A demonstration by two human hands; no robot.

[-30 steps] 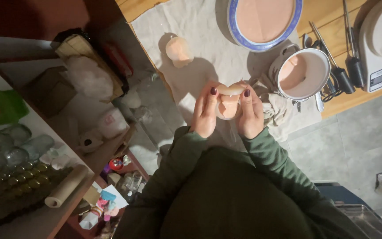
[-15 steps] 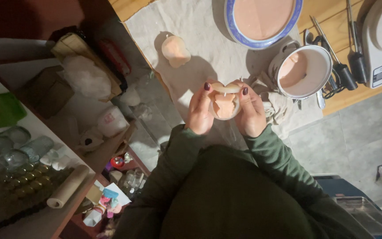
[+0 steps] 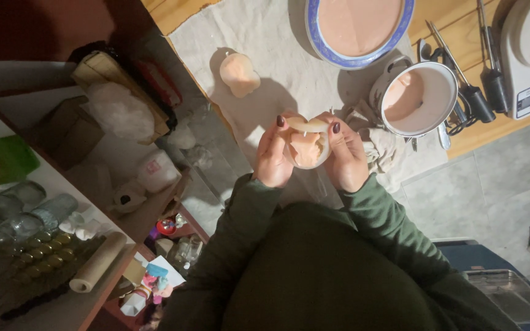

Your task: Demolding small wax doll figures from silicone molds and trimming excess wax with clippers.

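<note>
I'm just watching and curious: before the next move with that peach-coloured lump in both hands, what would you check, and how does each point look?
1. Both hands grip: left hand and right hand cup the peach lump: ok.
2. Lump held over the cloth: ok.
3. Finished peach piece stands apart from the hands: ok.
4. Pot upright: ok.
5. Lump's softness: cannot tell.

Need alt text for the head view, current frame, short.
Seen from above, a person in a green top holds a pale peach moulded piece between the left hand and right hand over a cloth-covered table. A similar piece, a blue-rimmed plate and a white pot lie beyond.
</note>
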